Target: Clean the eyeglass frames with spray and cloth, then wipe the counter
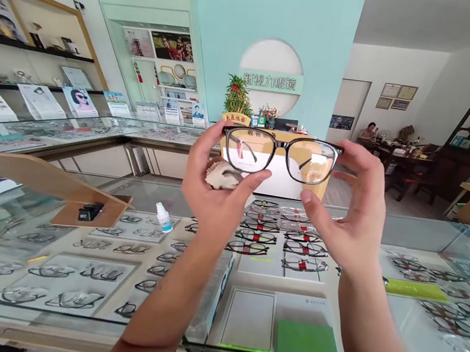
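Observation:
Black-framed eyeglasses [282,145] are held up in front of me above the glass counter, lenses upright and temples stretching away. My left hand [218,191] is closed on the frame's left side, thumb under the left lens. A crumpled whitish-brown cloth [222,175] is also tucked in that palm. With fingertips at the upper right corner and the thumb below the right lens, my right hand [351,207] grips the other side. A small white spray bottle [163,218] with a blue label stands on the counter, left of my left forearm.
Beneath the glass countertop [173,328] lie rows of eyeglasses [304,248] and a green box [307,340]. A wooden stand [91,200] with a mirror-like edge is at left. More display counters run behind. A person [367,132] sits at a far table.

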Tool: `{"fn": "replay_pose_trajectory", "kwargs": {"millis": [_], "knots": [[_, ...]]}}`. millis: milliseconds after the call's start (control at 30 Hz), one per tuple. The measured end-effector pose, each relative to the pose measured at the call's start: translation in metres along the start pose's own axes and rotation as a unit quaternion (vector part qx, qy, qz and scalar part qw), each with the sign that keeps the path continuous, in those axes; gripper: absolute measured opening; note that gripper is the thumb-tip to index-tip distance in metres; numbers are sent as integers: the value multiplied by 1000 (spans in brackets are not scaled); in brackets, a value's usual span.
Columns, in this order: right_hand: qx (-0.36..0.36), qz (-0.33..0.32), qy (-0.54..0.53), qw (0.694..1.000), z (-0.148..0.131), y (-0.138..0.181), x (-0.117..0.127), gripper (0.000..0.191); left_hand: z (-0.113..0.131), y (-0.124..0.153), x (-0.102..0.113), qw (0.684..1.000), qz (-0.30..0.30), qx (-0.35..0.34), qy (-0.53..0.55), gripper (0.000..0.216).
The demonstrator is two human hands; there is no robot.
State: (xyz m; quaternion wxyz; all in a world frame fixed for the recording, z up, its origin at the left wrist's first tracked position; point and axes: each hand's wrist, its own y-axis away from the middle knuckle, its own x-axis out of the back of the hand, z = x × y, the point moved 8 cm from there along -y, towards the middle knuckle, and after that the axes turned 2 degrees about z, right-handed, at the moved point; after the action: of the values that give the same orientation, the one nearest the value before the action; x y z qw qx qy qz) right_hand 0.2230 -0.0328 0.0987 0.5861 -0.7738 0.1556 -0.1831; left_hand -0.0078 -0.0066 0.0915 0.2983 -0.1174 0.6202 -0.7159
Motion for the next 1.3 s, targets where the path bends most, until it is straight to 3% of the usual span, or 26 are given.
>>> {"fn": "replay_pose_trajectory", "kwargs": {"millis": [233,467,733,1300], "knots": [[-13,4,43,999,8,4,-7,64,-2,-1,6,1000,-5,20,8,75],[-24,9,48,999,12,6,-11,63,2,-4,14,999,-8,2,-52,71],[0,36,62,997,8,4,-8,63,2,-5,10,997,-45,-8,-64,76],[-34,29,100,994,8,8,-10,62,-8,0,2,996,-66,22,-57,78]]}}
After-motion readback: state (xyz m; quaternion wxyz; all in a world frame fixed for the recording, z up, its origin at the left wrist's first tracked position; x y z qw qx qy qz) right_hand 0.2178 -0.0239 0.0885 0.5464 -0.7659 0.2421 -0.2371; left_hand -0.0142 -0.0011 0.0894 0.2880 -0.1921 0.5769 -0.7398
